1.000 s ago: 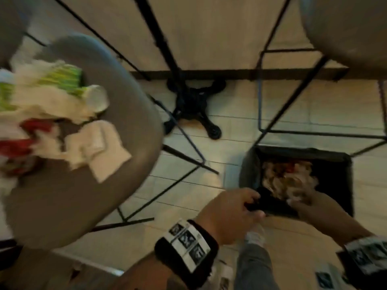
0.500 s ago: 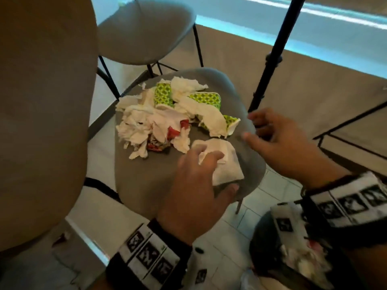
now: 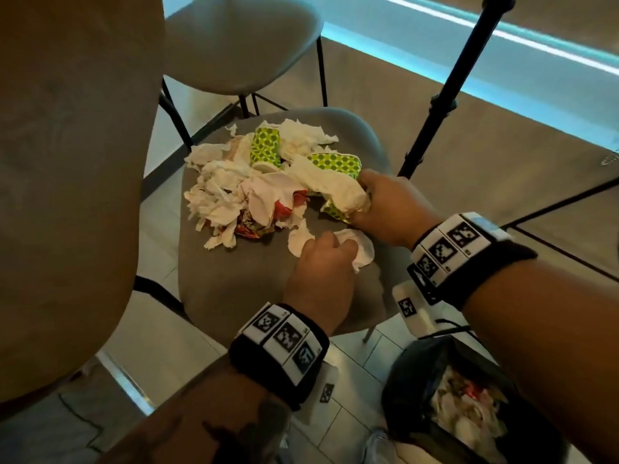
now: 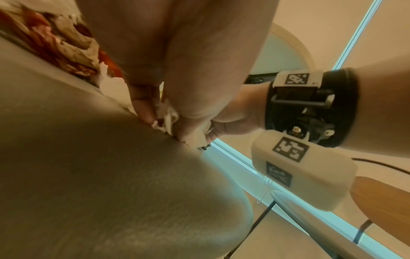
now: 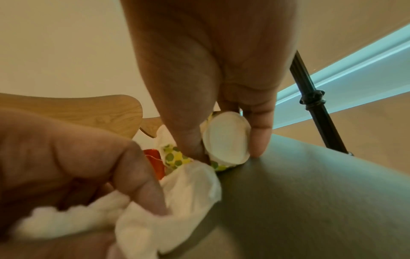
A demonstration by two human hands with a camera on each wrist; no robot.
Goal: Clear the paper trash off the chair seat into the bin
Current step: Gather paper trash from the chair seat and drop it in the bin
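Observation:
A heap of crumpled white tissues, red wrappers and green-dotted paper cups (image 3: pixel 254 182) lies on the grey chair seat (image 3: pixel 234 289). My left hand (image 3: pixel 323 262) bunches a white napkin (image 3: pixel 360 251) against the seat, fingers curled round it (image 4: pixel 164 121). My right hand (image 3: pixel 378 202) grips a crushed green-dotted paper cup (image 5: pixel 224 140) together with a white tissue (image 3: pixel 335 189) at the seat's right edge. The black bin (image 3: pixel 412 373), holding paper trash, stands on the floor at the lower right under my right forearm.
The chair's tall backrest (image 3: pixel 67 162) fills the left. A second grey chair (image 3: pixel 241 45) stands behind. A black pole (image 3: pixel 445 95) rises just right of the seat. Black table frame bars (image 3: pixel 552 209) cross the right. Tiled floor lies below.
A second ago both hands were at the bin. Since then the left hand has gathered the napkin into its fingers, and the right hand has closed on the dotted cup and tissue.

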